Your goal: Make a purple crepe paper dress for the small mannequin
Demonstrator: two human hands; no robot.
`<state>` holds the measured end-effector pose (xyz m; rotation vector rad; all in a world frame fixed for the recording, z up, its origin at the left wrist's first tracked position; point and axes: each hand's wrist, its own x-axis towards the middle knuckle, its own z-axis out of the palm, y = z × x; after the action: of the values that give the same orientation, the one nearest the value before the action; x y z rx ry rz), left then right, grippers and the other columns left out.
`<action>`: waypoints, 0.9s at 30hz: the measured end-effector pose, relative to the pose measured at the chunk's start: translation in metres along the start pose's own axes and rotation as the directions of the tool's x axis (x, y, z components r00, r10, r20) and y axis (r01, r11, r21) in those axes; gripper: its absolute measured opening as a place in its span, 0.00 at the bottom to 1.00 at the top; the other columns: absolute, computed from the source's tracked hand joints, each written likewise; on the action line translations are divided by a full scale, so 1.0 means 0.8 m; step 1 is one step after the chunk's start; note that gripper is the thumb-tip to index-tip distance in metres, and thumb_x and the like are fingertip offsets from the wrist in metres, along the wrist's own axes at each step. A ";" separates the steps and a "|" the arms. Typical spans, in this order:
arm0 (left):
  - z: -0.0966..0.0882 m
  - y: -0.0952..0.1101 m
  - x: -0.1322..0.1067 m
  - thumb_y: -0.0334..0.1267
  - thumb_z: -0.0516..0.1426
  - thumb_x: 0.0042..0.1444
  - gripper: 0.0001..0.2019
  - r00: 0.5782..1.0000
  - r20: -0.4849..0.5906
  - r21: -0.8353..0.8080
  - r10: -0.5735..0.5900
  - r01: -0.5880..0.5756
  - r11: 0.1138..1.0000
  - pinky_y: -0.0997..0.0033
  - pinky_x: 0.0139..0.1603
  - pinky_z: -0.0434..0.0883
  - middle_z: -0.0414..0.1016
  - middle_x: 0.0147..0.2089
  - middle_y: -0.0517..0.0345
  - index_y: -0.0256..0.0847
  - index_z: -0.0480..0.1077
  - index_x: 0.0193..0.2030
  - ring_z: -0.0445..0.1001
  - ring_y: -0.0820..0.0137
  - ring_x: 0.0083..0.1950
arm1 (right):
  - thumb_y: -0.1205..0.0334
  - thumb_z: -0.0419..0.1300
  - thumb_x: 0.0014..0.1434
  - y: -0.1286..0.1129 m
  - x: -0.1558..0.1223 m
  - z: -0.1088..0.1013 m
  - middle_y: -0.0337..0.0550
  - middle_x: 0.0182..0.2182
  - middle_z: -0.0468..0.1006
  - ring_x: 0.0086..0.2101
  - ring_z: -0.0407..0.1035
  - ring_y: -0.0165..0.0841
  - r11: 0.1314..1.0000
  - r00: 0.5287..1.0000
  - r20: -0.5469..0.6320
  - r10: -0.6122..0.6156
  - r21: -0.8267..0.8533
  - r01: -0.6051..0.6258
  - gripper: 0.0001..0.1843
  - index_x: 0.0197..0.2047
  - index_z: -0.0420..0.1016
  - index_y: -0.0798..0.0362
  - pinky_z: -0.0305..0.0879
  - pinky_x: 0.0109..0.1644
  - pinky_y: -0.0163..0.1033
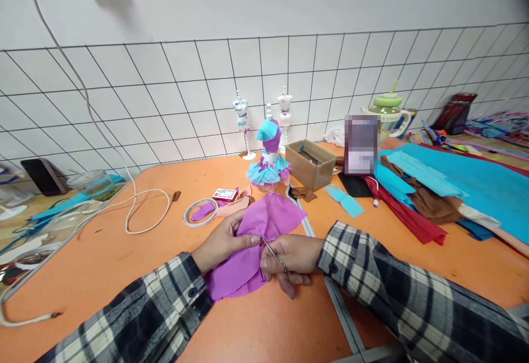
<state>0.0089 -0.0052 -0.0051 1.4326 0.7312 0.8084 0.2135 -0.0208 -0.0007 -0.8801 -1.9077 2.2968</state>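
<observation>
My left hand (225, 242) pinches a sheet of purple crepe paper (264, 225) that lies crumpled over the orange table (124, 275). My right hand (289, 261) is closed on a thin metal tool, tweezers or small scissors (270, 248), whose tip rests on the paper beside my left thumb. Both arms wear plaid sleeves. Behind the paper stands a small mannequin (268, 156) dressed in a blue and purple paper dress.
Two bare mini mannequins (243, 120) stand by the tiled wall. A cardboard box (309, 164), tape roll (200, 211), white cable (144, 209), blue, red and brown paper sheets (433, 187), a green-lidded jug (388, 112) and a glass jar (93, 184) lie around.
</observation>
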 end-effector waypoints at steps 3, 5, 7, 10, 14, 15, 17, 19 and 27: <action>0.000 -0.001 -0.001 0.39 0.66 0.53 0.24 1.000 -0.015 -0.051 -0.010 0.010 0.999 0.66 0.49 0.70 0.79 0.50 0.51 0.39 0.71 0.57 0.76 0.60 0.48 | 0.32 0.59 0.55 0.002 0.000 0.000 0.30 0.13 0.70 0.10 0.55 0.22 1.000 1.000 -0.005 -0.006 -0.011 0.006 0.29 0.35 0.66 0.54 0.54 0.11 0.25; -0.001 -0.001 0.000 0.39 0.66 0.53 0.23 0.999 -0.032 -0.057 -0.012 0.010 0.998 0.67 0.49 0.70 0.79 0.49 0.51 0.39 0.71 0.56 0.77 0.61 0.48 | 0.32 0.60 0.53 0.003 0.000 0.000 0.29 0.13 0.70 0.10 0.54 0.22 1.000 1.000 -0.007 -0.013 -0.013 0.013 0.30 0.35 0.66 0.54 0.54 0.11 0.26; -0.001 -0.001 0.000 0.38 0.66 0.53 0.23 0.999 -0.034 -0.036 -0.010 0.009 0.999 0.67 0.50 0.70 0.79 0.50 0.51 0.39 0.71 0.55 0.76 0.62 0.48 | 0.31 0.60 0.52 0.003 0.000 0.001 0.30 0.13 0.70 0.10 0.55 0.22 1.000 1.000 -0.003 -0.028 -0.004 0.028 0.31 0.35 0.66 0.54 0.54 0.11 0.25; -0.001 0.001 0.000 0.38 0.66 0.53 0.23 1.000 -0.018 -0.012 0.008 -0.008 1.000 0.67 0.51 0.69 0.78 0.52 0.50 0.39 0.71 0.56 0.76 0.62 0.49 | 0.27 0.58 0.50 0.003 -0.001 0.001 0.34 0.16 0.72 0.12 0.56 0.23 0.997 0.998 0.000 -0.061 0.039 0.061 0.35 0.35 0.68 0.55 0.54 0.11 0.26; 0.001 0.003 0.000 0.38 0.66 0.52 0.23 0.999 -0.023 0.008 0.038 -0.038 0.999 0.67 0.51 0.70 0.78 0.51 0.51 0.38 0.71 0.55 0.76 0.61 0.50 | 0.26 0.59 0.49 0.002 -0.001 0.000 0.36 0.18 0.74 0.14 0.55 0.22 0.996 0.998 0.004 -0.059 0.072 0.059 0.36 0.36 0.68 0.56 0.55 0.11 0.26; 0.002 0.003 0.000 0.38 0.66 0.53 0.23 0.999 -0.027 0.015 0.046 -0.046 0.999 0.67 0.51 0.70 0.78 0.51 0.50 0.38 0.71 0.55 0.76 0.61 0.49 | 0.27 0.59 0.50 0.002 -0.001 -0.001 0.36 0.18 0.74 0.14 0.56 0.22 0.996 0.998 0.006 -0.055 0.074 0.055 0.36 0.36 0.69 0.56 0.55 0.12 0.26; 0.003 0.004 0.000 0.39 0.66 0.53 0.22 0.998 -0.032 0.032 0.061 -0.060 0.998 0.67 0.50 0.70 0.78 0.50 0.50 0.38 0.72 0.54 0.76 0.61 0.49 | 0.28 0.59 0.51 0.003 -0.001 -0.001 0.36 0.18 0.74 0.14 0.56 0.22 0.997 0.999 0.007 -0.051 0.066 0.050 0.35 0.36 0.68 0.56 0.55 0.12 0.26; 0.004 0.005 0.000 0.39 0.66 0.52 0.22 0.996 -0.040 0.049 0.076 -0.074 0.996 0.67 0.51 0.70 0.78 0.50 0.51 0.38 0.72 0.54 0.76 0.61 0.49 | 0.30 0.58 0.53 0.003 0.000 -0.001 0.35 0.17 0.74 0.13 0.56 0.22 0.998 0.999 0.003 -0.046 0.039 0.046 0.33 0.35 0.68 0.56 0.55 0.12 0.26; 0.004 0.006 0.000 0.39 0.67 0.51 0.21 0.999 -0.047 0.044 0.018 -0.016 0.999 0.69 0.47 0.71 0.79 0.45 0.53 0.37 0.73 0.52 0.76 0.64 0.44 | 0.33 0.59 0.55 -0.003 -0.001 0.005 0.33 0.14 0.73 0.11 0.57 0.22 1.000 1.000 0.013 -0.007 0.009 0.007 0.30 0.35 0.68 0.56 0.54 0.12 0.26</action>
<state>0.0111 -0.0069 0.0001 1.4642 0.7784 0.8467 0.2121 -0.0240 0.0019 -0.8584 -1.9004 2.3107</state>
